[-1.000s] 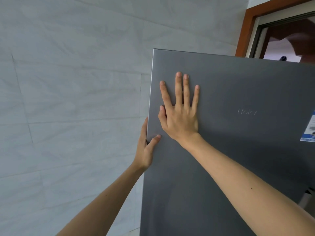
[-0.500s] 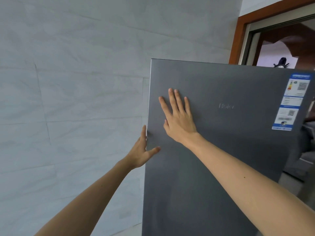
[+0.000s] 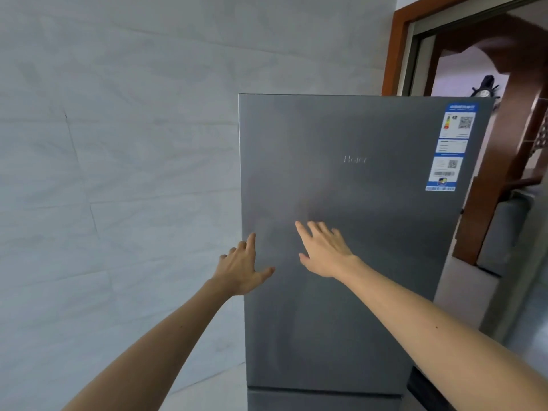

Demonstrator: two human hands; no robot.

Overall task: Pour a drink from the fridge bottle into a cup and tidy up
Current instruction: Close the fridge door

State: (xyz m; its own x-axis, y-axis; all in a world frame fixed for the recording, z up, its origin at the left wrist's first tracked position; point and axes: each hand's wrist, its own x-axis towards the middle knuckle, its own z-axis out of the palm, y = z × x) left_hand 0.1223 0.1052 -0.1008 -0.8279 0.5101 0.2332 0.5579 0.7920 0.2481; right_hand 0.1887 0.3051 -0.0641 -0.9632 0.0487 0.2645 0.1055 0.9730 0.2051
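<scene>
A grey fridge (image 3: 370, 262) fills the middle and right of the head view, its upper door closed and a lower door seam showing near the bottom. My left hand (image 3: 241, 269) hovers at the door's left edge, fingers spread, holding nothing. My right hand (image 3: 324, 250) is held in front of the door face, fingers apart and slightly blurred; I cannot tell whether it touches the door. No bottle or cup is in view.
A pale tiled wall (image 3: 118, 173) runs along the left, right beside the fridge. A blue and white energy label (image 3: 452, 146) sticks to the door's top right corner. A brown wooden door frame (image 3: 394, 54) and an opening to another room lie to the right.
Both hands have come off the door and dropped lower in view. The left hand let go of the door's edge. The fridge sits farther away, with more of it showing.
</scene>
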